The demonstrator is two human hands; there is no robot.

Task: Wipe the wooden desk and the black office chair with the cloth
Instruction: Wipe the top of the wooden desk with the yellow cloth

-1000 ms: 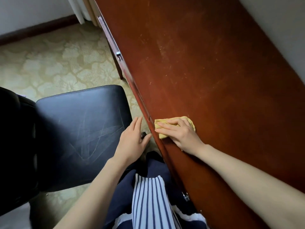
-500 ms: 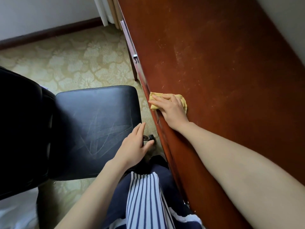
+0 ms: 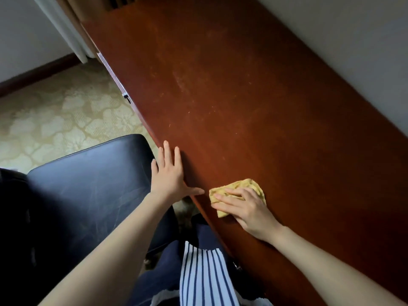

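Yellow cloth [image 3: 238, 191] is lying on the wooden bench [image 3: 254, 107] near its near edge, with the right hand [image 3: 245, 208] pressing it under straight fingers. Left hand [image 3: 170, 175] is resting flat at the bench edge, fingers spread wide. Black chair [image 3: 88, 191] is standing just left.

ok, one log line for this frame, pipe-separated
phase: wiping desk | right hand: presses yellow cloth flat near front edge | left hand: open, spread on desk edge | black chair: beside desk, untouched
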